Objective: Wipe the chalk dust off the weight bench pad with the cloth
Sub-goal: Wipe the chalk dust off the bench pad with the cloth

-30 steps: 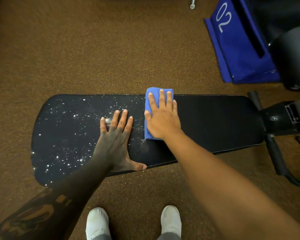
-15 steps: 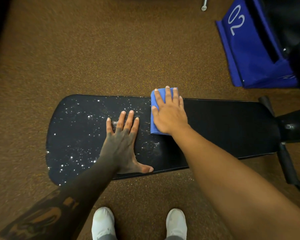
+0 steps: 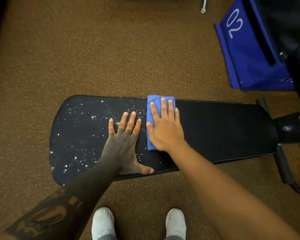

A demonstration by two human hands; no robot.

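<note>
Plainly, the right hand (image 3: 164,129) lies flat with its fingers spread on the folded blue cloth (image 3: 151,118), not clamped round it but pressing it down onto the weight bench pad (image 3: 223,129), so that the palm's whole breadth bears on the fabric. The cloth sits at the far edge of the pad, about midway along it, its upper end just over the rim, and it marks a border: to its right the black surface looks clean, while to its left the chalk dust (image 3: 80,132) lies scattered in white flecks to the rounded end. The left hand (image 3: 123,141) is likewise open and empty, fingers splayed flat on the dusty part just beside the cloth, the thumb near the pad's near edge; I judge that it steadies the bench and carries the person's lean (though it rests on dust that must yet be wiped). The job looks about half done, and the hand would likely have to lift before the cloth sweeps leftward. Below, two white shoes (image 3: 103,222) stand on the brown speckled floor (image 3: 93,49), and a blue bag (image 3: 246,49) marked 02 lies well apart.
</note>
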